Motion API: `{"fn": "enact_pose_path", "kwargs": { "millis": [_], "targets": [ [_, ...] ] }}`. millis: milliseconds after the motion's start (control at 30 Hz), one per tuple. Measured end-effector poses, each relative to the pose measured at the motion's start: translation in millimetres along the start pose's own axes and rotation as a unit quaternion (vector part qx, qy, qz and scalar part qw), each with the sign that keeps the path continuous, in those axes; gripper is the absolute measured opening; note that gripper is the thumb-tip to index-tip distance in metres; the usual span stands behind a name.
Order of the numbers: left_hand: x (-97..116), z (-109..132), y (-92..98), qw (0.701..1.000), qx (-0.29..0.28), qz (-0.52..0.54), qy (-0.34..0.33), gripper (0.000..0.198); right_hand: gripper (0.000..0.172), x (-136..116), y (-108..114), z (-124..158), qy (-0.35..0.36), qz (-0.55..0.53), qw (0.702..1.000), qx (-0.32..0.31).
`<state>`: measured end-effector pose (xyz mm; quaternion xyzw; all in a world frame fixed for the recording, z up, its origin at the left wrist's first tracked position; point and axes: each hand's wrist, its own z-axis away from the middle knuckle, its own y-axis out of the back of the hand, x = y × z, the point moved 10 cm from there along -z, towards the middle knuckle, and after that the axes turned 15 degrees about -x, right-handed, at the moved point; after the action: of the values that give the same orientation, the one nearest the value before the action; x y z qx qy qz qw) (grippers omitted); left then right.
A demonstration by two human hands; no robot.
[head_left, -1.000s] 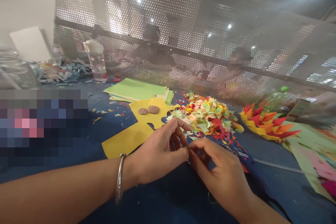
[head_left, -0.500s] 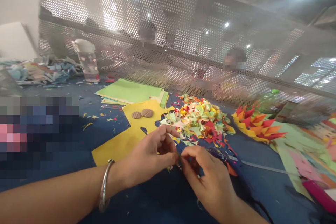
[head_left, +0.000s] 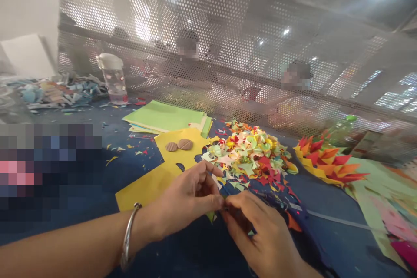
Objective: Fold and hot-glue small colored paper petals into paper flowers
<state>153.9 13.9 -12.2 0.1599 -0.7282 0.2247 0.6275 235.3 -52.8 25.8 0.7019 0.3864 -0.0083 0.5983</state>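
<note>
My left hand point(head_left: 192, 197), with a silver bangle at the wrist, has its thumb and fingers bent in a pinch. Its fingertips meet those of my right hand point(head_left: 260, 221), which is also pinched. What sits between the fingertips is mostly hidden; a small green piece point(head_left: 211, 216) shows just below them. Beyond my hands lies a heap of colourful paper scraps point(head_left: 250, 147). Yellow paper sheets point(head_left: 146, 184) with cut-outs lie beside my left hand, two brown ribbed pieces point(head_left: 185, 144) resting on them.
Green sheets point(head_left: 166, 116) are stacked at the back. A lidded cup point(head_left: 114, 80) stands near blue-white scraps point(head_left: 65, 91). On the right are folded red, orange and yellow paper points point(head_left: 329, 163), a green-capped bottle point(head_left: 342, 128) and pale green paper point(head_left: 374, 191). A perforated screen point(head_left: 221, 21) stands behind.
The view has shifted slightly, so the table items appear a little lower and further right. My fingertips have drawn closer together, and a green piece shows more clearly below them.
</note>
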Motion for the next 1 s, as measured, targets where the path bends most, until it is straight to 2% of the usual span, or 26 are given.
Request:
{"fn": "enact_pose_path", "kwargs": {
  "millis": [167,400,600,833,1000],
  "targets": [
    [2.9,-1.0,-7.2,0.999,-0.045,0.022,0.010,0.038,0.012,-1.1,6.4,2.1,-0.002,0.007,1.000,0.018],
    [0.1,-2.4,-9.2,0.998,-0.053,0.015,0.026,0.030,0.016,-9.3,3.1,-0.5,0.019,0.017,0.999,-0.022],
    [-4.7,0.3,-7.9,0.994,-0.039,0.013,0.098,0.026,0.015,-19.8,2.2,2.1,0.075,0.029,0.996,-0.025],
    [0.5,3.6,0.5,0.997,0.010,0.013,0.074,0.032,0.015,-23.3,5.7,6.0,0.085,0.063,0.994,-0.013],
    [-8.7,9.6,-2.5,0.991,0.011,0.059,0.120,0.030,0.016,-26.2,13.7,9.3,0.085,0.099,0.991,0.013]
  ]
}}
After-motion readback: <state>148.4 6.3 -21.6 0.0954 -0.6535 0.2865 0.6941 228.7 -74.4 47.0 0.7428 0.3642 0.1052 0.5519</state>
